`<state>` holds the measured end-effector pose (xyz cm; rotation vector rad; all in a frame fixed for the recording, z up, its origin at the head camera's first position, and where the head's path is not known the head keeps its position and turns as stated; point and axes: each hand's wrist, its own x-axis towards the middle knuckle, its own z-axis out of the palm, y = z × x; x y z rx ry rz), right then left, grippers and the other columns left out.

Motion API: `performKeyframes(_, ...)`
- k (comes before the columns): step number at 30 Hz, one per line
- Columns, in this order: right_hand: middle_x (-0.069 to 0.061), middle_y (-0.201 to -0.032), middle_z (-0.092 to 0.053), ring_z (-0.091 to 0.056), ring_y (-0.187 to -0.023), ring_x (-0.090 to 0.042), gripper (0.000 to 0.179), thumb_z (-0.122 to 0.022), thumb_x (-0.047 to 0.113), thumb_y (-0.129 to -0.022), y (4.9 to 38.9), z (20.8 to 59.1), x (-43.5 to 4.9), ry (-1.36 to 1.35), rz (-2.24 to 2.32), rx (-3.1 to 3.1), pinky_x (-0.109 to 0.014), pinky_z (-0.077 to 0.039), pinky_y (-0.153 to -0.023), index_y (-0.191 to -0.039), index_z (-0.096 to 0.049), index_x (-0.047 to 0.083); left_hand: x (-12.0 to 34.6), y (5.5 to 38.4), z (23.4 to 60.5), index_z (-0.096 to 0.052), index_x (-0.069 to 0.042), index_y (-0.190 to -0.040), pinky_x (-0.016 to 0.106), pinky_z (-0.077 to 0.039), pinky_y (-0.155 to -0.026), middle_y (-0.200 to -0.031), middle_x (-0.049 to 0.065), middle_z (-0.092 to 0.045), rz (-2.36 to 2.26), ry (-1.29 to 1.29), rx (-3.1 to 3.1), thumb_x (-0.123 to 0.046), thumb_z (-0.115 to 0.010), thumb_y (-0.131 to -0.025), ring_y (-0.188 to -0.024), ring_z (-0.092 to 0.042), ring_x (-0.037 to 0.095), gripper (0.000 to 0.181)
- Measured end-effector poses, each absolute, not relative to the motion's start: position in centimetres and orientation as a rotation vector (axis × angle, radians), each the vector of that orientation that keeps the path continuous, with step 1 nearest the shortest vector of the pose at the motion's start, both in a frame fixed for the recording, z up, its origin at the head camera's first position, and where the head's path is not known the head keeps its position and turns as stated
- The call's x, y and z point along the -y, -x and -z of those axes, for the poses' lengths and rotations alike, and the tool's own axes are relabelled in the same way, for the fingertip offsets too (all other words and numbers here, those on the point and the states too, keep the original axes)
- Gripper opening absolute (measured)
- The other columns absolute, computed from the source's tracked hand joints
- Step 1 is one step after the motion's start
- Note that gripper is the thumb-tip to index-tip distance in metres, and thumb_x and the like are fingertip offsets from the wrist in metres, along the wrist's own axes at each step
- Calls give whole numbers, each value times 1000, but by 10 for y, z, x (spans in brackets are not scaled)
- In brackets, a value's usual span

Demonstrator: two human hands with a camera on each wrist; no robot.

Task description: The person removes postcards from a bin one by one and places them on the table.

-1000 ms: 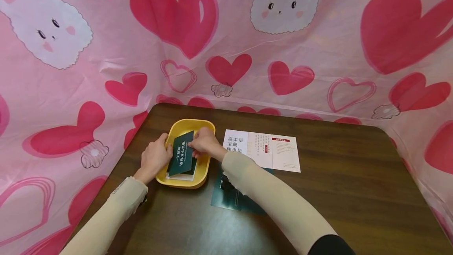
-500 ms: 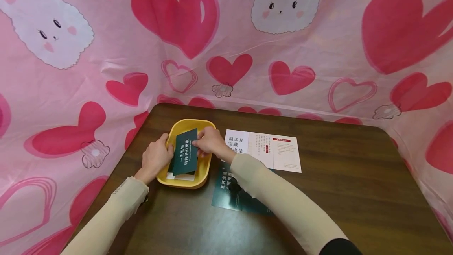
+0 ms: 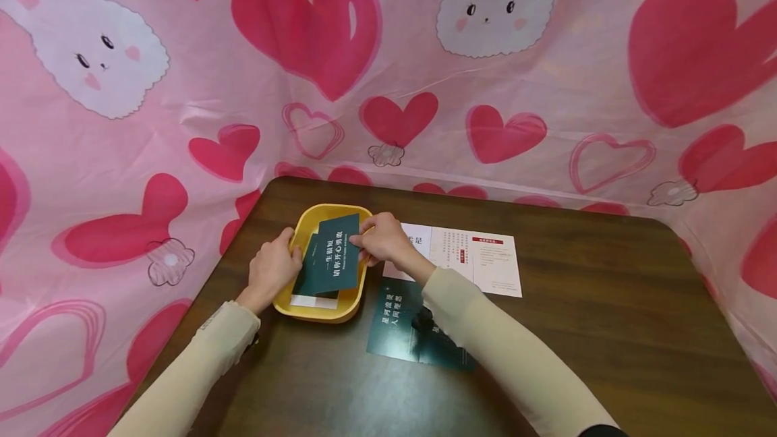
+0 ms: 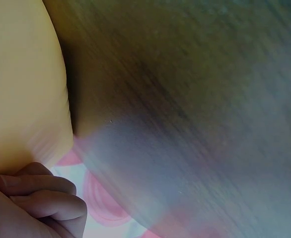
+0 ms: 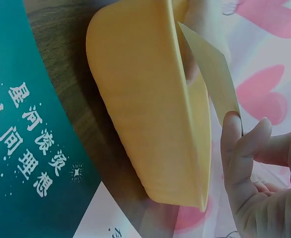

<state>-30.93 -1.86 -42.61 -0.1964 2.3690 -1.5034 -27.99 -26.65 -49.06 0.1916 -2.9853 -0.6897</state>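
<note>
Gripping left rim of yellow tray with left hand, with lower green card and white card inside tray, pinching lettered green card by right edge over tray with right hand, plus green leaflet and printed sheet on table right of tray.

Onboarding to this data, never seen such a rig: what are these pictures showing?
No machine: a person works bare-handed. One camera sits on the head, looking forward and down; one on each wrist. The right hand pinches a dark green rectangular card with white lettering over a yellow, rounded plastic tub; the left hand holds its rim. Another dark green card and something white lie inside. On the brown wooden table beside it lie a dark green printed sheet and a cream printed sheet.
</note>
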Motion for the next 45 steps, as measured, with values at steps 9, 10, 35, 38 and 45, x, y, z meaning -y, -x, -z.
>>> performKeyframes(9,-13,-73,-71,-74,-71,-39,21,-77,13,-97,305,426,-4,218,1578,-2311,-26,-55,-51,-110,-69,-2,267,279,492,-50,-4,-145,51,-61,-72,-100,20,-68,684,-207,2993,-21,-63,-102,-76,-64,32,48)
performKeyframes(10,-13,-73,-72,-74,-72,-39,22,-77,13,-97,304,425,-8,224,1587,-2306,-26,-56,-51,-111,-69,-2,267,279,492,-49,-4,-145,51,-61,-73,-100,20,-68,693,-209,2997,-21,-64,-102,-76,-65,32,49)
performKeyframes(35,-14,-86,-76,-75,-70,-32,34,-76,14,-97,270,423,-103,156,1730,-2233,-26,-53,-50,-122,-64,-7,263,280,488,-50,-4,-145,55,-60,-78,-106,22,-68,676,-218,2986,-21,-64,-103,-80,-66,34,48)
performKeyframes(38,-14,-84,-76,-73,-65,-26,34,-76,13,-97,265,427,-112,128,1728,-2221,-24,-51,-49,-121,-64,-7,263,280,489,-50,-4,-144,54,-61,-77,-105,22,-68,676,-220,2987,-22,-64,-103,-79,-65,33,47)
performKeyframes(45,-15,-80,-75,-69,-61,-21,32,-76,11,-97,255,437,-136,111,1725,-2247,-24,-50,-47,-119,-64,-8,263,280,489,-49,-5,-145,51,-61,-77,-104,20,-67,683,-247,3016,-22,-64,-103,-78,-65,32,48)
